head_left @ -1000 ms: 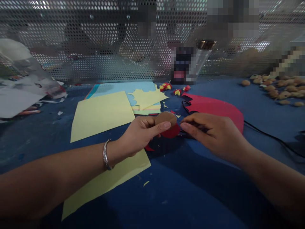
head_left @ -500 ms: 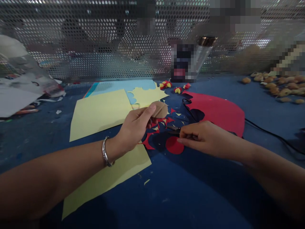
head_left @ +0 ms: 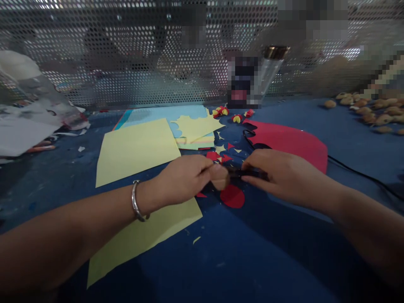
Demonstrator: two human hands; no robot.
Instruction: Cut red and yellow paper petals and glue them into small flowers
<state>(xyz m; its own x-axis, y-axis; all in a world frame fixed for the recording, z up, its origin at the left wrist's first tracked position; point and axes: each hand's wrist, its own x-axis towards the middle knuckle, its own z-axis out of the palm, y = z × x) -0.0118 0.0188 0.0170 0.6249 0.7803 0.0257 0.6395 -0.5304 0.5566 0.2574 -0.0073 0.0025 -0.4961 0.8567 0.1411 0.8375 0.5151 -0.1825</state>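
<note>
My left hand [head_left: 189,176], with a silver bangle at the wrist, pinches a round brown cardboard disc [head_left: 220,177] between thumb and fingers. My right hand [head_left: 268,172] is closed round a dark, short-bladed tool [head_left: 236,173] that looks like scissors; blur hides its exact shape. The tool's tip meets the disc's right edge, though I cannot tell whether it grips it. Just below both hands a red paper circle [head_left: 232,196] lies on the blue table. Small red and yellow paper scraps [head_left: 225,158] are scattered beyond my hands.
Yellow paper sheets [head_left: 135,151] lie at the left, one under my left forearm. A large red sheet [head_left: 290,145] with scalloped cuts and a black cord [head_left: 362,174] are at the right. Small red-yellow pieces [head_left: 236,118], peanuts [head_left: 378,110] and a perforated metal screen [head_left: 142,63] stand farther back.
My left hand has turned and come down and right, bringing the cardboard disc against the tool. My right hand has stayed nearly in place, its fingers shifted slightly.
</note>
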